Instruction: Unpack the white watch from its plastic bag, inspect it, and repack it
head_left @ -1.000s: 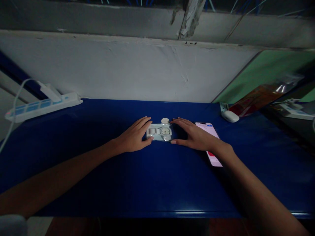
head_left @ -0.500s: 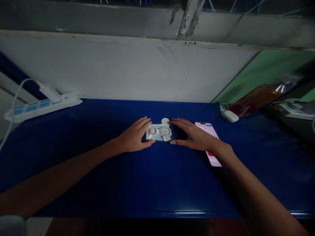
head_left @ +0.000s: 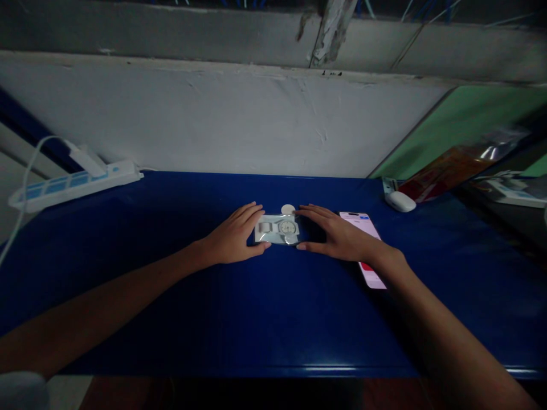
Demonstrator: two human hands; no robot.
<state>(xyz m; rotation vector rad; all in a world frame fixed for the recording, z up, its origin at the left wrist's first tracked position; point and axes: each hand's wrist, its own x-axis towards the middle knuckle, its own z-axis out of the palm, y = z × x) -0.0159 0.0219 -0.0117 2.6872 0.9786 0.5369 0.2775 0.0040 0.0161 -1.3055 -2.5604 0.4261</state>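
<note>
A clear package with a white watch [head_left: 277, 229] inside lies flat on the blue table [head_left: 256, 319]. At its left end rests my left hand [head_left: 234, 234], thumb and fingers spread apart around the edge. My right hand [head_left: 337, 232] is at the opposite end in the same way, its thumb near the lower corner and its fingertips near the upper one. Just beyond the package's upper edge is a round white disc [head_left: 288, 209], close to my right fingertips. A lit phone [head_left: 372, 276] lies partly under my right hand and wrist.
At the left, a white power strip [head_left: 77, 185] carries a plugged-in charger [head_left: 88, 161] and cable. A white rounded case [head_left: 400, 201] and a reddish-orange plastic package [head_left: 444, 171] are at the back right. Behind the table stands a pale wall [head_left: 239, 119].
</note>
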